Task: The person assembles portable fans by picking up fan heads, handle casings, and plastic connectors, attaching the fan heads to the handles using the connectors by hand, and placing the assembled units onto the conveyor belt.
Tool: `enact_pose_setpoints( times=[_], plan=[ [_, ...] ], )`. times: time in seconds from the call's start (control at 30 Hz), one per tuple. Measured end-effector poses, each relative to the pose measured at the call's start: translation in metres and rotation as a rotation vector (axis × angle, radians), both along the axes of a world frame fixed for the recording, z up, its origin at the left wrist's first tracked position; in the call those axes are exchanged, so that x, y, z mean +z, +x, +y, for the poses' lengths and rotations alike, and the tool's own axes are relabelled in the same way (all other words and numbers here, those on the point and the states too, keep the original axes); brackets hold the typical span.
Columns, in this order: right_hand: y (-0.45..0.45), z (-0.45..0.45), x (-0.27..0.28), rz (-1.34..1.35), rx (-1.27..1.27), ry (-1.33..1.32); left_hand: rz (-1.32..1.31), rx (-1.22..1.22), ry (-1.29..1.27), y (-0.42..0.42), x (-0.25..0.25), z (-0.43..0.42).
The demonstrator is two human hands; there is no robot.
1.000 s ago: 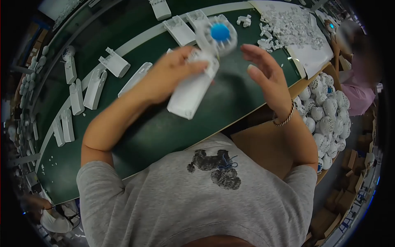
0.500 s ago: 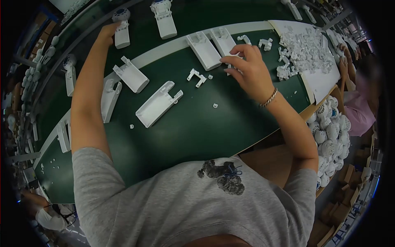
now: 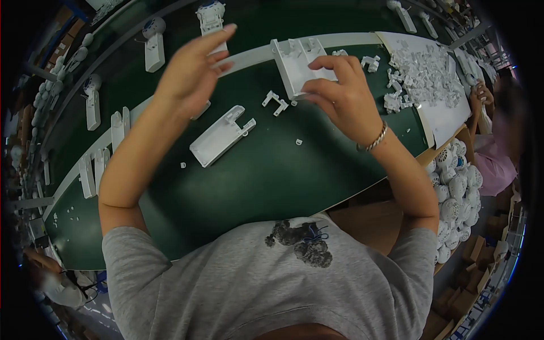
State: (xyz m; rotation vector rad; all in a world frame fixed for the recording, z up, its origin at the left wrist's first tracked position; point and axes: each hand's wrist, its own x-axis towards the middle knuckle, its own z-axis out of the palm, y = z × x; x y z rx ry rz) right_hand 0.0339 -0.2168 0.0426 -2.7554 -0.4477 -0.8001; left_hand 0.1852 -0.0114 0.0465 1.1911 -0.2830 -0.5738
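Observation:
My left hand is in the air over the left part of the table, fingers apart and holding nothing. Beyond its fingertips lies a white unit with a round head. My right hand has its thumb and fingers closed on the near end of a white plastic housing, which looks slightly tilted. A second white housing sits beside it, partly hidden by the fingers. Nearer me lies an open white housing, and a small white U-shaped bracket rests to its right.
A heap of small clear-white parts covers a pale sheet at the right. Below it, a box holds many round white heads. More white housings lie at the left. Another person's hands are at the far right.
My left hand has drawn back from the round-headed unit at the far left towards the middle. My right hand has closed on the housing, which has shifted. Units along the far side have moved left.

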Motion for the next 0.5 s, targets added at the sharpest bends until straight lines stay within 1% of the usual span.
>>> enact_pose_setpoints(
  times=[0.03,0.1,0.17,0.2,0.23,0.27,0.3,0.33,0.37,0.43,0.5],
  plan=[
    [-0.013,0.007,0.01,-0.004,-0.006,0.008,0.115,-0.081,-0.035,-0.026,0.005,-0.006],
    [-0.039,0.02,0.021,-0.014,-0.017,0.018,0.217,-0.289,-0.1,-0.067,0.006,-0.018],
    [-0.062,0.033,0.026,0.01,-0.006,0.02,0.397,-0.495,-0.234,-0.089,-0.005,-0.029],
    [-0.072,0.036,0.026,0.022,-0.004,0.021,0.496,-0.461,-0.266,-0.103,-0.007,-0.034],
    [-0.08,0.036,0.025,0.029,0.03,0.013,0.553,-0.521,-0.306,-0.108,-0.013,-0.035],
    [-0.088,0.035,0.026,0.073,0.037,0.151,0.61,-0.581,-0.344,-0.112,-0.019,-0.035],
    [-0.096,0.032,0.029,0.113,0.044,0.291,0.625,-0.557,-0.281,-0.117,-0.021,-0.037],
    [-0.104,0.028,0.031,0.151,0.052,0.432,0.657,-0.6,-0.29,-0.118,-0.023,-0.034],
    [-0.109,0.012,0.03,0.132,-0.003,0.443,0.692,-0.641,-0.298,-0.118,-0.024,-0.031],
    [-0.115,-0.031,0.019,0.099,-0.192,0.325,0.629,-0.632,-0.25,-0.118,-0.021,-0.028],
    [-0.131,-0.076,0.004,0.18,-0.441,0.325,0.589,-0.664,-0.253,-0.115,-0.021,-0.025]
  ],
)
